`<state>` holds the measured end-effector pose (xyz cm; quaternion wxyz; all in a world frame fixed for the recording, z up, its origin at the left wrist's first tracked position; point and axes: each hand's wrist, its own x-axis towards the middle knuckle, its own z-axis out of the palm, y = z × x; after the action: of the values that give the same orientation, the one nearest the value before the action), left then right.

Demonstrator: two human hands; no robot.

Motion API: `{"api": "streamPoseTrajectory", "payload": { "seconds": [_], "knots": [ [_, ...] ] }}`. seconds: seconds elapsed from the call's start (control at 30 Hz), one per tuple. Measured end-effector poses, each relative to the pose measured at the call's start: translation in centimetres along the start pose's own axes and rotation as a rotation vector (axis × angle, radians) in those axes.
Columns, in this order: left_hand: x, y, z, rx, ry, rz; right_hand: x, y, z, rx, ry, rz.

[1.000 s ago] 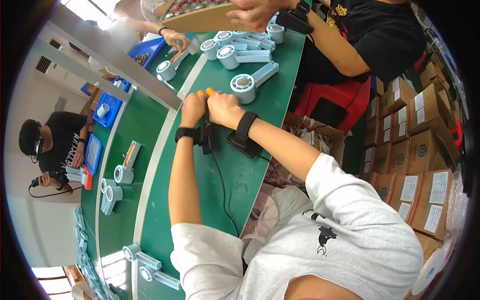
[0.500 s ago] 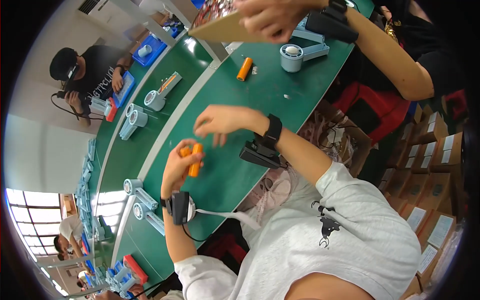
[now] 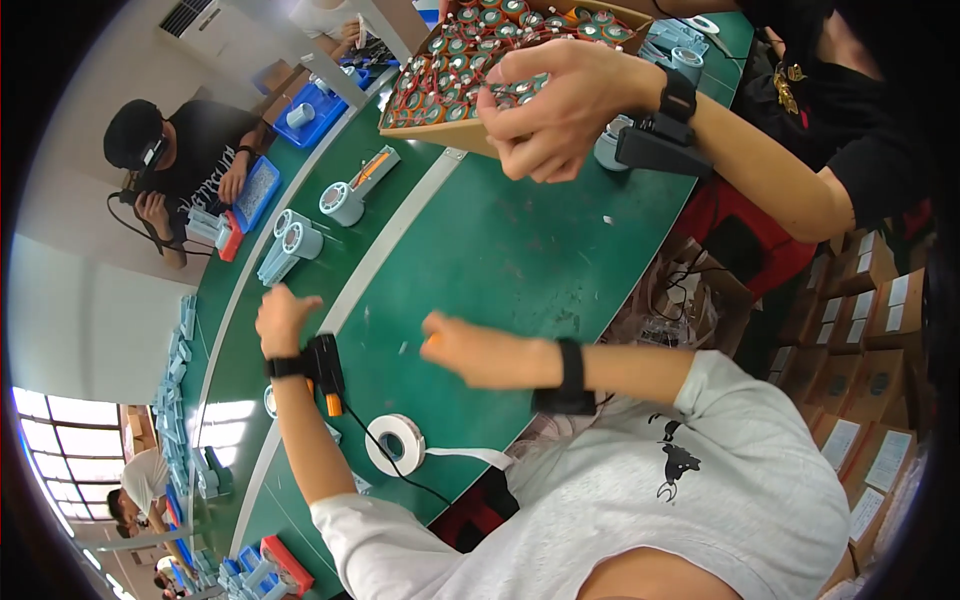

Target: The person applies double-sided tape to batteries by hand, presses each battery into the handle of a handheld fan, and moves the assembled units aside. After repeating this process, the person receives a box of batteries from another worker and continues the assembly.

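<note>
My left hand (image 3: 286,322) reaches over the rail to the belt, thumb spread away from the fingers, just short of a pair of light-blue handheld fans (image 3: 300,240). Its fingertips are partly hidden. Under its wrist lies an orange cylindrical battery (image 3: 333,404), with a second orange sliver beside it, mostly covered by the wrist device. My right hand (image 3: 480,352), smeared by motion, is closed above the green table (image 3: 480,270); a bit of orange, apparently a battery, shows at its fingers. A white tape roll (image 3: 396,446) lies near my left forearm, its loose strip trailing toward my shirt.
At the top, a co-worker's hand (image 3: 570,105) is at a cardboard box (image 3: 450,133) full of wired batteries. Another fan (image 3: 345,203) with an orange strip lies on the belt. Across it sits a person by blue trays (image 3: 258,195). Cartons (image 3: 865,370) are stacked at right.
My left hand has left the two batteries and moved toward the fans. My right hand has come down closed. The loose battery is gone from the table; the co-worker's box is tilted into view.
</note>
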<state>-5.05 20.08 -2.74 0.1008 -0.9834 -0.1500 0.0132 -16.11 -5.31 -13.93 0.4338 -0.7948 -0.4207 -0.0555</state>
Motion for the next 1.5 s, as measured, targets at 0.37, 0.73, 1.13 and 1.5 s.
{"api": "streamPoseTrajectory", "payload": {
  "seconds": [0.37,0.73,1.13,1.5],
  "knots": [
    [19.6,-5.5,10.4,-0.245,0.191,0.316,-6.1,-1.1,-1.7,0.335,-0.346,-0.160],
    [12.7,-9.5,7.1,0.117,0.071,0.031,-17.1,8.8,-17.4,-0.333,0.658,0.705],
    [-9.0,-0.1,-3.2,-0.269,-0.091,0.745,-13.2,17.4,-26.9,-0.812,0.489,0.483],
    [-4.9,13.6,3.6,-1.567,-0.255,0.234,-15.3,9.7,-15.3,-0.580,0.450,0.438]
  ]
}}
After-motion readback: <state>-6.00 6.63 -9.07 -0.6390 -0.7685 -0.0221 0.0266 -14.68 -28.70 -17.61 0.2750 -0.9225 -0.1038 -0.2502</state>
